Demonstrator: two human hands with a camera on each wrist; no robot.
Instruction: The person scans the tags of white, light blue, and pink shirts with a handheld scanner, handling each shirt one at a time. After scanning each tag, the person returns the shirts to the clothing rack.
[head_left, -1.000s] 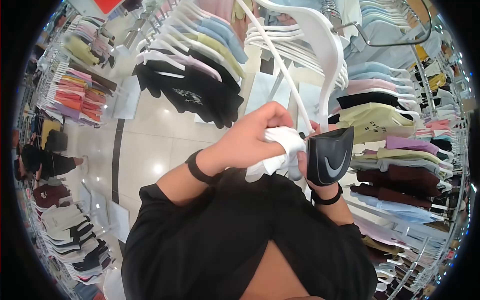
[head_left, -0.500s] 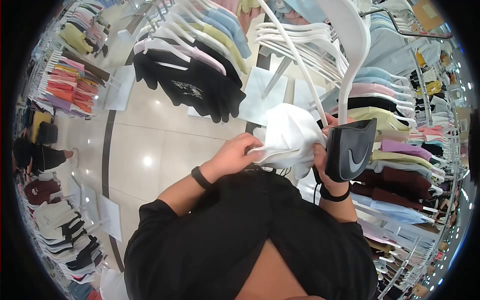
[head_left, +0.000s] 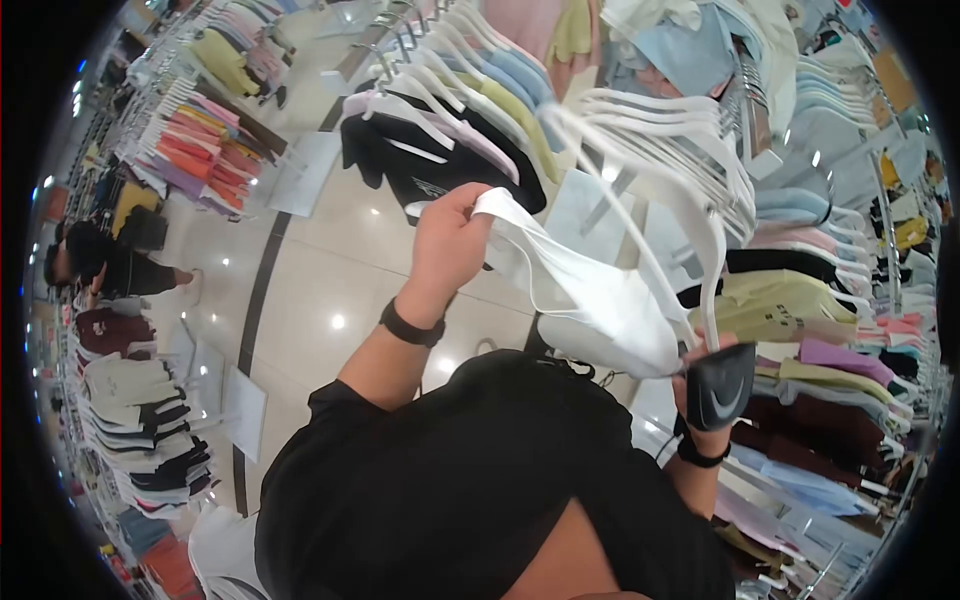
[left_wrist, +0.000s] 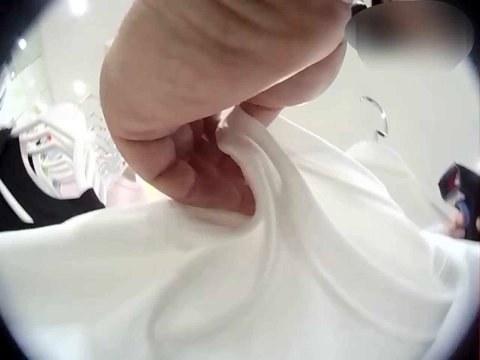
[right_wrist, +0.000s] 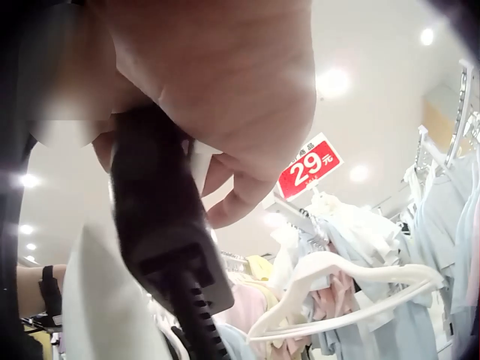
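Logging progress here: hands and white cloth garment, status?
Left hand grips white cloth garment. Right hand holds white curved hanger. Black wrist-mounted device partly hides right hand overhead.

White soft garment (head_left: 605,295): smooth matt cloth, softly creased. White curved hanger (right_wrist: 319,266): smooth, apparently plastic, faint sheen. Black moulded device (head_left: 720,392): hard plastic, satin, with grey curved mark; ribbed black cord sleeve (right_wrist: 196,322), matt. Black loose top (head_left: 450,490): matt cloth. Pale tiled floor (head_left: 335,290): smooth, polished, lamps reflected in it. Silver upright rack post (right_wrist: 459,112): metal, bright. Red-and-white price sign (right_wrist: 309,169): smooth, paper or plastic.
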